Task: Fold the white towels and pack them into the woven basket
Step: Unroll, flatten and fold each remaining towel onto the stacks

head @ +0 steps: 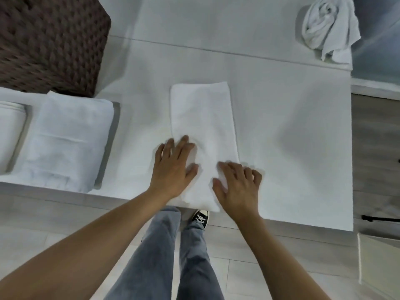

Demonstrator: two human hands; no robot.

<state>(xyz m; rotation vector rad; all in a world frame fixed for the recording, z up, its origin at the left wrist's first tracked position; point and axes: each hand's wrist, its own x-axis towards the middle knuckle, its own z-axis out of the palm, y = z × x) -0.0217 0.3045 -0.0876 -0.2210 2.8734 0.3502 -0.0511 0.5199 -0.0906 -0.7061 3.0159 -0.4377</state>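
A white towel (pixel 203 126), folded into a long narrow strip, lies on the white table (pixel 292 126) and runs from the middle to the near edge. My left hand (pixel 173 167) presses flat on the strip's near left side, fingers straight. My right hand (pixel 238 187) rests on its near right edge, fingers slightly bent on the cloth. A dark brown woven basket (pixel 49 40) stands at the far left corner. A crumpled white towel (pixel 329 27) sits at the far right.
A folded white towel (pixel 65 139) lies on a grey tray (pixel 112 144) at the left, with another folded white piece (pixel 10 126) at the frame's edge. The table's near edge is just below my hands. My legs and a black sneaker (pixel 201 217) stand on the floor.
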